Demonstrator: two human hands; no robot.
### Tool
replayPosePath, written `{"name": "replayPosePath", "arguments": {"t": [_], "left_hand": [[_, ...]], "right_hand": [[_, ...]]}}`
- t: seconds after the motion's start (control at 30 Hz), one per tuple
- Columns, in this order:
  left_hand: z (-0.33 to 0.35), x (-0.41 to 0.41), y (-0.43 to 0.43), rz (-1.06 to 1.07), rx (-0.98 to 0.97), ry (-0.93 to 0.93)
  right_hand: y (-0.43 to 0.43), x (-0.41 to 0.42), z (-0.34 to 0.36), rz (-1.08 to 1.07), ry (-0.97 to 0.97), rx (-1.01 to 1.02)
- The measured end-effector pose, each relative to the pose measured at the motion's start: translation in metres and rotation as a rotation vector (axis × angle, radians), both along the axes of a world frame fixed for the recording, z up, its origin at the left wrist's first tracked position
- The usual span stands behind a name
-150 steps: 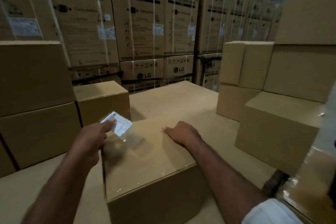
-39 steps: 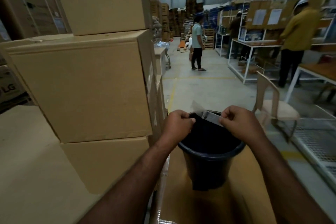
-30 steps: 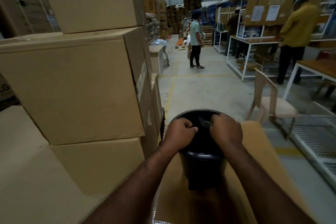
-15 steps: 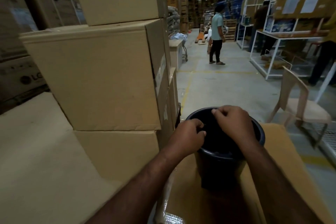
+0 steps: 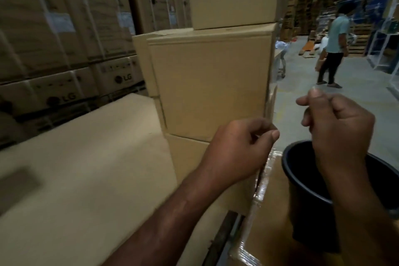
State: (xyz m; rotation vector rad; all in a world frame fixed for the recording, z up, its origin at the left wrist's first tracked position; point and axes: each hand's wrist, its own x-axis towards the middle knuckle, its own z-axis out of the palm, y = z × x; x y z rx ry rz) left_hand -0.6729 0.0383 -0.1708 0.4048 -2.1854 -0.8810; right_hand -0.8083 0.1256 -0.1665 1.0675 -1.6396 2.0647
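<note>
Right hand curled over bucket; left hand before carton stack.

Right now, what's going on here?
A person in a warehouse has both hands raised. The left hand has its fingers curled, thumb against forefinger, in front of stacked boxes. The right hand is loosely curled above a black bucket, which stands on a taped carton. Whether either hand pinches anything is too blurred to tell. A bystander stands on the floor farther back.
</note>
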Motion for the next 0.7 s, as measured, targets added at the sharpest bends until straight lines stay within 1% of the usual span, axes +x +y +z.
{"name": "replayPosePath", "arguments": {"t": [0.1,0.17,0.4,0.57,0.7], "left_hand": [[0.006,0.051,-0.013,0.091,0.019,0.022],[0.007,0.088,-0.021,0.169,0.038,0.017],[0.008,0.251,-0.043,0.574,0.07,0.027],[0.007,0.38,-0.048,0.835,0.125,0.016],[0.0,0.477,-0.055,1.004,0.2,0.092]], "right_hand": [[-0.023,0.041,0.01,0.129,0.034,-0.101],[-0.039,0.072,0.014,0.226,0.054,-0.111],[-0.116,0.213,0.005,0.623,0.116,0.015],[-0.17,0.333,-0.001,0.879,0.214,0.12],[-0.209,0.432,-0.011,1.015,0.308,0.222]]}}
